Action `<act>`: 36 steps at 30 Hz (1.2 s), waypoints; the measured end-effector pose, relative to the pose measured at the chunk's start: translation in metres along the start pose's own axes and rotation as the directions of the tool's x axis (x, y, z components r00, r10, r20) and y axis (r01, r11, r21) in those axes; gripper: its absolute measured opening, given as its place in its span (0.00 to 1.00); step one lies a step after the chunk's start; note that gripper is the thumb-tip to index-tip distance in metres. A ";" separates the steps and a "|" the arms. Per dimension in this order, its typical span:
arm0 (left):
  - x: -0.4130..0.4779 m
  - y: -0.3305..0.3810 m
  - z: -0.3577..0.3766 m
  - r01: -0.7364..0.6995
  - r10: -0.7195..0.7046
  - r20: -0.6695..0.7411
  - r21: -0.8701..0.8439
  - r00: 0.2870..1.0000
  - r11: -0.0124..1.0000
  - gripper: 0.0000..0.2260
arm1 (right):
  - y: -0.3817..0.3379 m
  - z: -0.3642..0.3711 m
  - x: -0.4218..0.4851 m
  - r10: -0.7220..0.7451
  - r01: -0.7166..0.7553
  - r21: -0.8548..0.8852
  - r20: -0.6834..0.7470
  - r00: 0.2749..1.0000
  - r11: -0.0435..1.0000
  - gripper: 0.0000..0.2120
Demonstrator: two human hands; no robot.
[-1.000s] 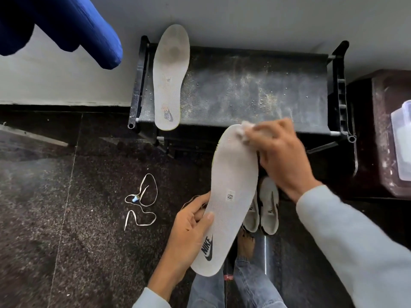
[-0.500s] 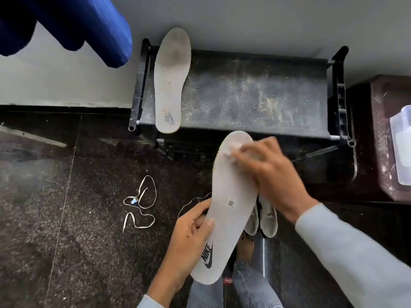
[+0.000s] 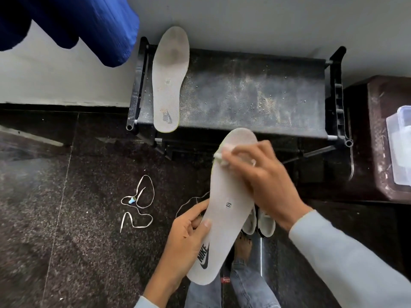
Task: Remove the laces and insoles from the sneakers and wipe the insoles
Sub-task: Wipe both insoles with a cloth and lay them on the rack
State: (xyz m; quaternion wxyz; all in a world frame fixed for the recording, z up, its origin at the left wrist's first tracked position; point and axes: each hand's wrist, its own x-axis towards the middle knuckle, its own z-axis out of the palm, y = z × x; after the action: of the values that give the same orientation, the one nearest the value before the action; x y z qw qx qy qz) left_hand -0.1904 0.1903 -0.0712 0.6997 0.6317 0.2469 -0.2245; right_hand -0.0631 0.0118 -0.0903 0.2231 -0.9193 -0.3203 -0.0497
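Floor [image 3: 66, 252], left part: dark speckled stone, open, broken only by a loose white lace [image 3: 139, 202] lying in loops toward the middle.

Rack [image 3: 255, 94], against the wall: top surface dusty and open from its middle to its right edge; a spare insole [image 3: 170, 78] lies along the left edge, overhanging front and back. Raised black end frames close both short sides.

Floor in front of the rack: taken up by the held insole [image 3: 229, 203], the left hand [image 3: 189, 238] and right hand [image 3: 262, 174], with sneakers [image 3: 260, 223] below.

Upper left: blue cloth [image 3: 73, 23] hangs over the floor's far edge.

Right edge: brown cabinet [image 3: 382, 138] carrying a clear plastic box [image 3: 400, 147] blocks passage.
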 end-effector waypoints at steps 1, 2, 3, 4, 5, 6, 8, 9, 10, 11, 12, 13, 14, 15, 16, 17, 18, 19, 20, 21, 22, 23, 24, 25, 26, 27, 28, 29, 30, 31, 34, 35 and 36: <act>-0.001 0.001 -0.001 0.003 -0.003 0.005 0.000 1.000 1.000 0.18 | 0.012 0.002 0.008 0.085 -0.085 -0.006 -0.032 0.996 0.996 0.21; -0.001 0.001 -0.002 0.008 -0.008 0.006 0.009 1.000 1.000 0.18 | 0.024 0.001 0.015 0.167 -0.168 -0.016 -0.069 0.984 0.986 0.19; -0.002 0.001 -0.002 0.015 -0.015 0.005 0.014 1.000 1.000 0.18 | 0.034 -0.003 0.022 0.244 -0.248 -0.022 -0.113 0.963 0.969 0.17; -0.002 -0.001 -0.003 0.022 -0.022 0.001 0.015 1.000 1.000 0.18 | 0.041 -0.009 0.027 0.303 -0.311 -0.020 -0.163 0.939 0.950 0.15; -0.002 -0.001 -0.003 0.027 -0.027 -0.006 0.008 1.000 1.000 0.18 | 0.042 -0.016 0.030 0.335 -0.348 -0.017 -0.221 0.916 0.938 0.14; -0.002 -0.003 -0.004 0.030 -0.030 -0.018 0.002 0.999 1.000 0.17 | 0.039 -0.023 0.029 0.330 -0.346 -0.011 -0.271 0.904 0.938 0.13; -0.002 -0.004 -0.003 0.035 -0.036 -0.038 -0.026 0.999 0.999 0.18 | 0.016 -0.034 0.019 0.223 -0.228 0.020 -0.298 0.928 0.974 0.13; -0.002 -0.004 -0.002 0.037 -0.038 -0.041 -0.042 0.998 0.998 0.18 | -0.001 -0.036 0.009 0.148 -0.139 0.052 -0.266 0.953 0.989 0.13; -0.002 -0.004 -0.001 0.036 -0.039 -0.046 -0.051 0.998 0.998 0.18 | -0.018 -0.035 -0.002 0.055 -0.039 0.083 -0.205 0.977 0.996 0.14; -0.001 -0.003 0.000 0.035 -0.038 -0.051 -0.057 0.998 0.998 0.18 | -0.031 -0.032 -0.014 -0.053 0.066 0.100 -0.124 0.991 0.993 0.14; 0.000 -0.003 0.002 0.033 -0.036 -0.058 -0.061 0.998 0.998 0.18 | -0.038 -0.026 -0.024 -0.157 0.160 0.099 -0.034 0.987 0.982 0.15; 0.000 -0.003 0.003 0.031 -0.036 -0.061 -0.074 0.998 0.997 0.18 | -0.039 -0.018 -0.031 -0.231 0.226 0.086 0.050 0.972 0.970 0.16; 0.000 -0.002 0.004 0.032 -0.037 -0.060 -0.084 0.998 0.996 0.18 | -0.033 -0.010 -0.035 -0.256 0.248 0.077 0.109 0.961 0.966 0.17; 0.000 -0.001 0.004 0.032 -0.038 -0.056 -0.092 0.998 0.995 0.19 | -0.022 -0.002 -0.036 -0.224 0.215 0.078 0.138 0.965 0.973 0.18; 0.000 -0.001 0.004 0.034 -0.039 -0.052 -0.089 0.998 0.995 0.19 | -0.010 0.004 -0.033 -0.143 0.132 0.080 0.147 0.979 0.988 0.21; 0.000 -0.001 0.003 0.036 -0.040 -0.048 -0.087 0.998 0.996 0.19 | 0.002 0.008 -0.029 -0.043 0.032 0.082 0.132 0.990 0.996 0.24; -0.001 -0.001 0.002 0.038 -0.042 -0.049 -0.084 0.998 0.996 0.19 | 0.015 0.010 -0.023 0.057 -0.066 0.077 0.111 0.992 0.995 0.25; -0.001 -0.001 0.001 0.040 -0.045 -0.050 -0.083 0.998 0.996 0.18 | 0.027 0.009 -0.016 0.142 -0.148 0.066 0.079 0.987 0.987 0.24; -0.002 -0.003 0.000 0.044 -0.048 -0.057 -0.077 0.997 0.996 0.18 | 0.037 0.006 -0.010 0.219 -0.220 0.055 0.035 0.975 0.974 0.21; -0.002 -0.003 0.000 0.044 -0.049 -0.063 -0.074 0.997 0.996 0.18 | 0.042 0.000 -0.005 0.280 -0.279 0.047 -0.025 0.960 0.959 0.19; -0.002 -0.004 0.000 0.046 -0.051 -0.070 -0.070 0.996 0.996 0.17 | 0.042 -0.006 -0.002 0.315 -0.312 0.044 -0.088 0.945 0.949 0.17; -0.001 -0.005 0.001 0.048 -0.053 -0.073 -0.072 0.996 0.996 0.17 | 0.036 -0.013 -0.001 0.314 -0.311 0.043 -0.145 0.938 0.949 0.16; 0.000 -0.005 0.001 0.050 -0.056 -0.075 -0.072 0.996 0.996 0.17 | 0.026 -0.021 -0.003 0.283 -0.278 0.052 -0.185 0.941 0.959 0.15; 0.001 -0.005 0.002 0.048 -0.053 -0.076 -0.074 0.996 0.996 0.17 | 0.013 -0.027 -0.008 0.233 -0.222 0.075 -0.194 0.953 0.972 0.15; 0.002 -0.005 0.003 0.043 -0.049 -0.079 -0.075 0.996 0.996 0.18 | -0.004 -0.031 -0.014 0.172 -0.154 0.113 -0.175 0.969 0.982 0.15; 0.003 -0.005 0.005 0.036 -0.043 -0.084 -0.079 0.996 0.996 0.17 | -0.020 -0.033 -0.022 0.087 -0.067 0.148 -0.134 0.987 0.987 0.15; 0.003 -0.004 0.005 0.031 -0.038 -0.090 -0.079 0.995 0.996 0.17 | -0.034 -0.032 -0.031 -0.015 0.026 0.162 -0.072 0.997 0.986 0.16; 0.003 -0.003 0.006 0.021 -0.028 -0.090 -0.077 0.996 0.997 0.16 | -0.041 -0.028 -0.037 -0.113 0.112 0.150 -0.002 0.994 0.982 0.18; 0.004 -0.002 0.006 0.013 -0.019 -0.082 -0.074 0.996 0.997 0.16 | -0.042 -0.021 -0.043 -0.185 0.177 0.124 0.061 0.981 0.976 0.19; 0.003 -0.001 0.006 0.015 -0.020 -0.071 -0.079 0.997 0.997 0.16 | -0.037 -0.013 -0.044 -0.209 0.197 0.118 0.098 0.973 0.973 0.20; 0.003 0.002 0.005 0.033 -0.038 -0.050 -0.094 0.998 0.995 0.18 | -0.002 0.007 -0.028 -0.073 0.054 0.146 0.125 0.990 0.988 0.23; 0.002 0.002 0.004 0.034 -0.038 -0.046 -0.085 0.998 0.996 0.18 | 0.013 0.011 -0.020 -0.014 -0.002 0.135 0.118 0.993 0.991 0.22; 0.002 0.002 0.003 0.038 -0.041 -0.042 -0.075 0.998 0.996 0.18 | 0.027 0.012 -0.011 0.041 -0.054 0.114 0.109 0.993 0.992 0.20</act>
State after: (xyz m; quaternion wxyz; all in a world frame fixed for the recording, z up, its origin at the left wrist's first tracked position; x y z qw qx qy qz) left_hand -0.1878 0.1876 -0.0710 0.7125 0.6050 0.2827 -0.2154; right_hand -0.0555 -0.0079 -0.1142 0.2602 -0.9134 -0.3121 0.0235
